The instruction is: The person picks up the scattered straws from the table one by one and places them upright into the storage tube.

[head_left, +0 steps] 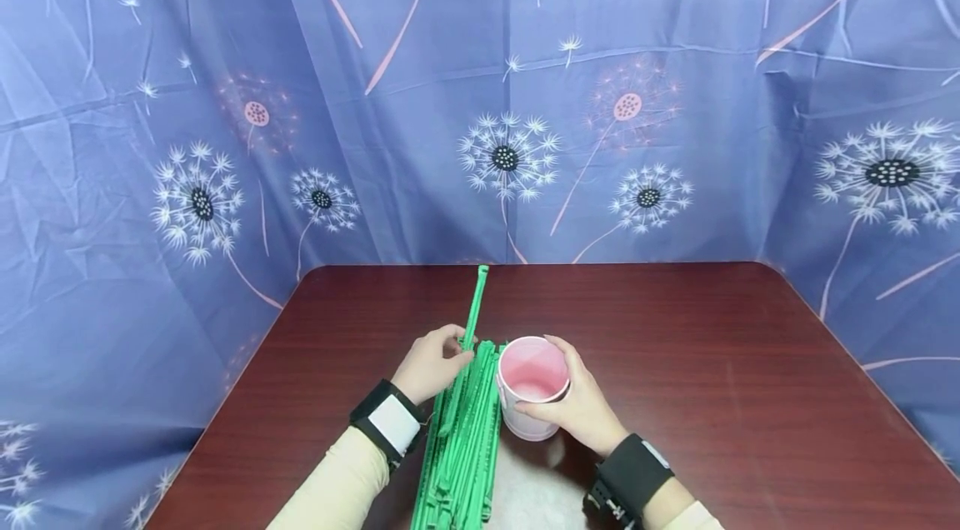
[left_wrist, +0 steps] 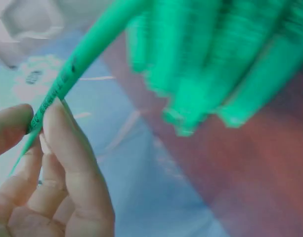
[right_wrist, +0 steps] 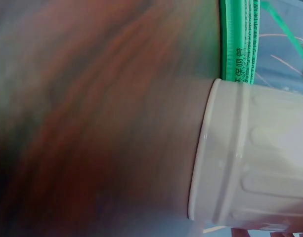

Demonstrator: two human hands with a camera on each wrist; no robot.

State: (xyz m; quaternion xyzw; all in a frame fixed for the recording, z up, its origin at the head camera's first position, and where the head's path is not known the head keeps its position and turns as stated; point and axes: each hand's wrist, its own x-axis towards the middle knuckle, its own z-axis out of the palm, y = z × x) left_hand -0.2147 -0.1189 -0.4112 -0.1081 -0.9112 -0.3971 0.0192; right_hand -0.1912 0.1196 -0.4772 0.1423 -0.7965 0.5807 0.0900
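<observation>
My left hand (head_left: 431,365) pinches one green paper-wrapped drinking straw (head_left: 476,307) between thumb and fingers. In the left wrist view printed characters run along this straw (left_wrist: 67,76), which slants past the fingertips. Below it lies a long pile of similar wrapped straws (head_left: 467,455), spread toward the table's near edge. To the right of the pile stands a small pink bucket (head_left: 528,428), its mouth facing up. My right hand (head_left: 588,413) grips it from the right, fingers at the far rim and thumb at the near side. The bucket's ribbed wall (right_wrist: 270,158) fills the right wrist view's corner.
The dark red wooden table (head_left: 697,363) has rounded far corners. A blue curtain (head_left: 420,147) with dandelion prints hangs behind it and along its sides. A bright light reflection shows on the tabletop in front of the bucket. Each wrist wears a black strap (head_left: 633,476).
</observation>
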